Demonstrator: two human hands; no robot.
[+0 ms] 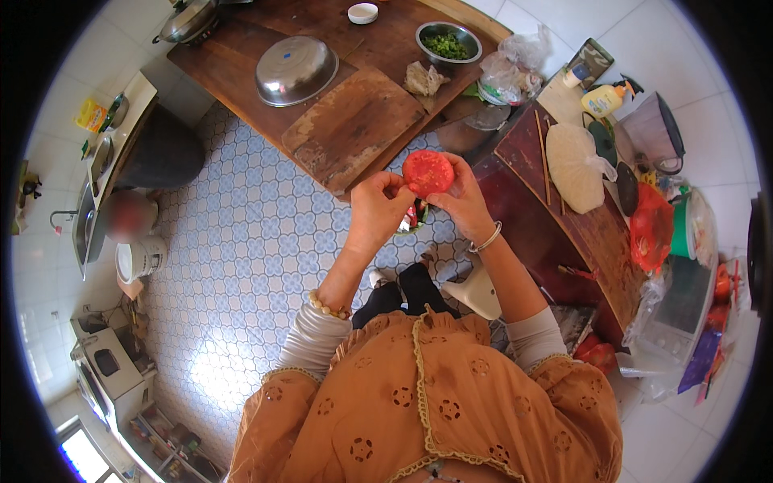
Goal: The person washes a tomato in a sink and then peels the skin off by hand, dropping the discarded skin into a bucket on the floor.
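Before my chest, a round red piece, perhaps a peeled or cut tomato [429, 172], is held up over the floor. My right hand [464, 196] grips it at its right edge, with thumb below and fingers behind. At its lower left edge, the bent fingertips of my left hand [381, 202] are pinched together; whether they hold a bit of it cannot be told. Below the hands, partly hidden, a small bin with red and white wrappers [409, 218] shows. A worn wooden cutting board [353, 128] lies at the table's near corner.
On the wooden table [235, 66] are an upturned steel basin [296, 70], a steel bowl of chopped greens [448, 43], a crumpled bag [424, 78] and a white bowl [363, 13]. A dark red cabinet [537, 223] stands at right, a cream stool [477, 288] beside my legs.
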